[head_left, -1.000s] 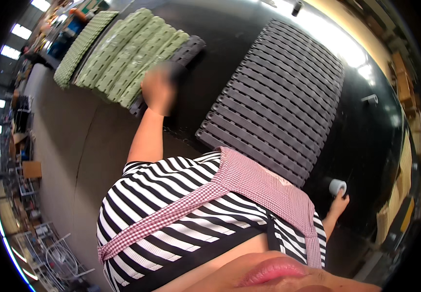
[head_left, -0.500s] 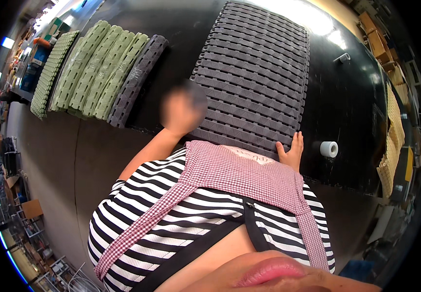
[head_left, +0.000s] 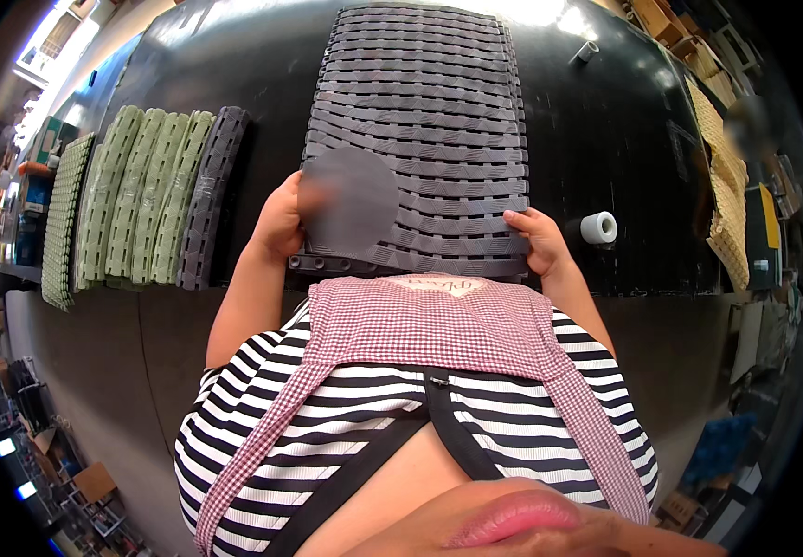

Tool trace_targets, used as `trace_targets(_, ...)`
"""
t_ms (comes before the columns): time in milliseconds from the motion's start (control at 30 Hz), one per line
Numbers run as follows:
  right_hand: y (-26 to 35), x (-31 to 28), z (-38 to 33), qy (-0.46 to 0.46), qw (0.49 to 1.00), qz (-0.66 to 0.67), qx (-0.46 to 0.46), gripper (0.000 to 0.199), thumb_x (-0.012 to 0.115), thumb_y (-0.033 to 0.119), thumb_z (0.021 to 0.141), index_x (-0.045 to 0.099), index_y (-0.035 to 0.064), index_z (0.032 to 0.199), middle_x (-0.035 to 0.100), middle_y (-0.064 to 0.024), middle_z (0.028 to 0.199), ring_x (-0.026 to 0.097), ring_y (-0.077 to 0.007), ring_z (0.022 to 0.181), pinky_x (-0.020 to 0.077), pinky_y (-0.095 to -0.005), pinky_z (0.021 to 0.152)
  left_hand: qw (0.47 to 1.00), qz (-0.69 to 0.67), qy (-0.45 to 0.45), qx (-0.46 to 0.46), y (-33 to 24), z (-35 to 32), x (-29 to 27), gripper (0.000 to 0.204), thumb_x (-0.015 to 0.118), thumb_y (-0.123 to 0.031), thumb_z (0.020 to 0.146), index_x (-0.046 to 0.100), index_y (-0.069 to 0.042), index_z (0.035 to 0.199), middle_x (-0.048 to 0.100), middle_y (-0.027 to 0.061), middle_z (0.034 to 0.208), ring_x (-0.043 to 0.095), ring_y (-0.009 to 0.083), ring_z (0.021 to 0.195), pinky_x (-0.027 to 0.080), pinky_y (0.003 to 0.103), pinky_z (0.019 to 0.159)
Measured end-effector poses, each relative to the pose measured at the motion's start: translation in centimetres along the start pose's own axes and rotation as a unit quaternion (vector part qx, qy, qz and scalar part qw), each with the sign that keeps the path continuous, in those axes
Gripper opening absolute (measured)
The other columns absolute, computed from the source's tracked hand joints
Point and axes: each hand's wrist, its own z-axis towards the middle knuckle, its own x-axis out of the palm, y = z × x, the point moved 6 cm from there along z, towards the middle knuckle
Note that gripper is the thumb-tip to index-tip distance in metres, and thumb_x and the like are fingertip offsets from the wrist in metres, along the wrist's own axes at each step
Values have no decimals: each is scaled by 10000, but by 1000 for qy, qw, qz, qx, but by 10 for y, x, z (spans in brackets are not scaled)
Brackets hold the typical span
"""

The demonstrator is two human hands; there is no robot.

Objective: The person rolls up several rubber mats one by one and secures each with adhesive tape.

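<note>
A dark grey slatted mat with slots and ridged strips lies lengthwise in front of me, in what looks like a stack. My left hand grips its left edge; a blurred disc covers those fingertips and part of the mat. At the right edge my right hand holds on, thumb on top and the other fingers mostly out of sight underneath. Between my hands the slats bow in a curve, and at the near left corner a lower dark strip with round holes shows beneath.
The black table carries a white tape roll and a small pale tube at right. Wrapped green mats stand at left beside a grey rolled mat. Yellowish sheets hang at the far right edge.
My left hand has moved to the mat's left edge and grips it. My right hand has gone from lying by the near right corner to holding the right edge. The near slats now bend upward.
</note>
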Motion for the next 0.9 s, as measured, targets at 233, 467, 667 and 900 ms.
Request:
trace_targets(233, 188, 26, 18, 150, 962, 17, -226, 328, 632, 182, 1002, 634, 3, 1277, 732, -128, 1133, 745, -275, 948, 627, -408, 824, 988, -11, 42, 145, -148, 87, 29, 304, 674, -133, 914, 644, 11, 1180, 715, 135, 1102, 729, 258, 953, 623, 381, 834)
trace_targets(467, 348, 94, -65, 215, 874, 66, -432, 454, 577, 376, 1051, 638, 0, 1298, 745, -150, 1148, 743, -267, 983, 611, -404, 873, 909, 19, 75, 408, -306, 61, 51, 373, 674, -176, 953, 602, -64, 1301, 716, 101, 1087, 703, 204, 960, 573, 312, 773)
trace_targets(667, 382, 43, -159, 440, 731, 138, -503, 525, 500, 378, 1080, 544, 1, 1442, 577, -208, 1450, 516, -365, 1397, 482, -582, 1077, 796, -36, 80, 599, -347, -41, 126, 527, 654, -203, 964, 511, -18, 1437, 689, 148, 1212, 696, 276, 1058, 587, 380, 896)
trace_targets(900, 396, 114, -182, 371, 603, 245, -662, 1245, 614, 853, 782, 288, -27, 1600, 333, -240, 1631, 238, -458, 1531, 72, -581, 1293, 739, 13, 21, 673, -386, -32, 125, 442, 591, -253, 1033, 557, 4, 1390, 685, 162, 1204, 697, 246, 1047, 585, 389, 895)
